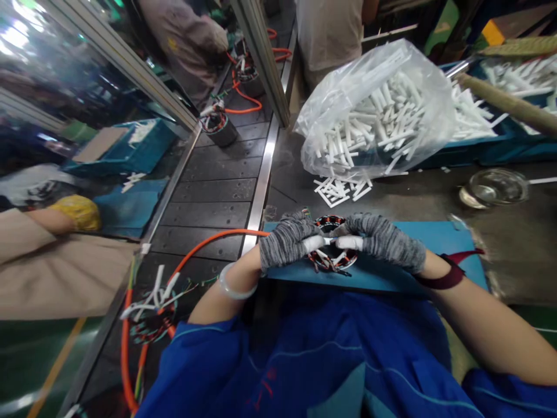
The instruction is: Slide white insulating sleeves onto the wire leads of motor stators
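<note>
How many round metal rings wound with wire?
4 clearly visible: a ring at the grey knit-gloved left hand and right hand; along the dark slatted conveyor, a lower-left ring, an upper ring and a topmost ring. Others may be hidden.

1. The person's gloved left hand [285, 241] and right hand [387, 239] meet over a wire-wound ring [329, 221] on a blue mat [444, 249].
2. Beyond, a clear bag [331, 96] holds white tubes [394, 119].
3. An orange hose [217, 233] curves at left.
</note>
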A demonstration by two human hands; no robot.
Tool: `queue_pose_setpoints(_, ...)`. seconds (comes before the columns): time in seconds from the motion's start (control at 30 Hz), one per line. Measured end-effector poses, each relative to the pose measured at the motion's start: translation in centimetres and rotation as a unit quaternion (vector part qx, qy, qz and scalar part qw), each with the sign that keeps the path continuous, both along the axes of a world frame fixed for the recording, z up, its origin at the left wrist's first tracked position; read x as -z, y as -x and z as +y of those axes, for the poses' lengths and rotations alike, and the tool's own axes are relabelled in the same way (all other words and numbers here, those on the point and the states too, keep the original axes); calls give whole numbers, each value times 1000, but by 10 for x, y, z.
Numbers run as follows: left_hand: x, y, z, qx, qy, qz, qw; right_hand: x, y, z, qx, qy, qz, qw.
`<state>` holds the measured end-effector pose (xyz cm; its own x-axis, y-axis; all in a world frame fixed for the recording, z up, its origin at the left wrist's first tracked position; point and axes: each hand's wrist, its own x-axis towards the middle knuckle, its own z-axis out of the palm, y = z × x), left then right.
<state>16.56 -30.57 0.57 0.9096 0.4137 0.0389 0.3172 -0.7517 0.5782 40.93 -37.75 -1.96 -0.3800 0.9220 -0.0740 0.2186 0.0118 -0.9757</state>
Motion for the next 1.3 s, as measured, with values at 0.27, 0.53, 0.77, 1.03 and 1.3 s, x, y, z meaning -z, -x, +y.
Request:
queue_pose_setpoints(0.27,-2,-19,6,-35,124,81,988,8,17,-3,40,-170,-236,956)
queue_pose_setpoints(0.53,-18,-35,-13,-63,-137,246,957,25,-21,-9,12,-370,-299,879)
queue_pose_setpoints(0.77,-6,-64,-9,18,-132,187,973,33,-27,-7,45,-306,-180,934)
queue_pose_setpoints(1.03,-5,8,-7,-17,-230,45,972,36,-34,-35,111,-177,-127,970)
queue_pose_setpoints(1.3,63,18,-31,-73,-166,112,977,61,-44,-19,97,-166,-202,960)
